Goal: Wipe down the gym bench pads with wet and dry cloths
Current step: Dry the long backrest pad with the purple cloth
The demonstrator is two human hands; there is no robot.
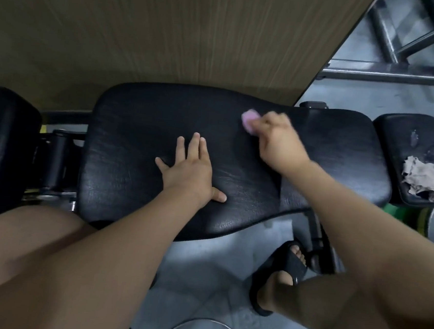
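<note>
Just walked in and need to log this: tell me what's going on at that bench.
A person is wiping the long black bench pad. The right hand holds a pink cloth against the pad's far side, while the left hand rests flat on the pad, fingers spread. A crumpled beige cloth lies unused on the smaller pad to the right.

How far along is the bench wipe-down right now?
Done: cannot tell; no pad shows clear wiping marks. In hand: the right hand rubs a pink cloth across the main pad, while the left hand lies flat on it. Left: the beige cloth lies unused on the small pad, which looks scuffed; the left pad is untouched.
</note>
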